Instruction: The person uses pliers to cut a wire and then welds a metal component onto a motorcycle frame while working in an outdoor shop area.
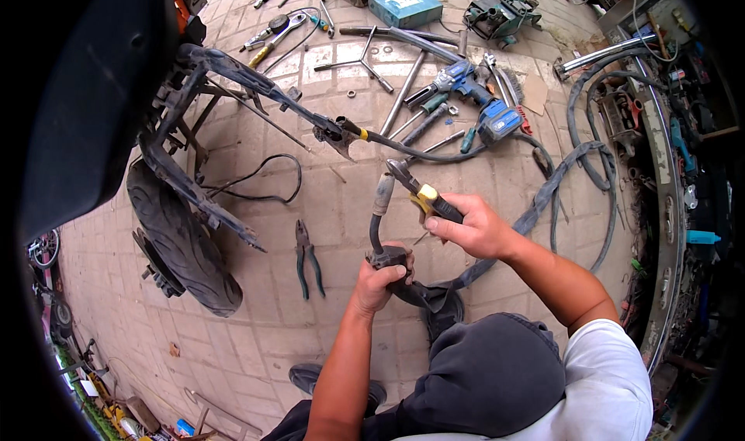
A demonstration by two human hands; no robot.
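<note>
My left hand [382, 284] is closed on a black handle [397, 261] from which a short black cable rises to a worn grey cylindrical end [382, 195]; a dark wrapped hose [477, 270] runs off to the right. My right hand [469, 225] grips yellow-and-black pliers [431, 197], their metal head just right of the grey end; whether they touch I cannot tell. Green-handled pliers [309, 266] lie on the paving left of my hands.
A metal frame [233, 72] with a tire [182, 247] stands at left. A blue cordless tool [497, 119], metal bars, wrenches and a teal case [403, 6] lie across the upper paving [349, 92]. Looped hoses [590, 162] and a cluttered rack [675, 154] are at right.
</note>
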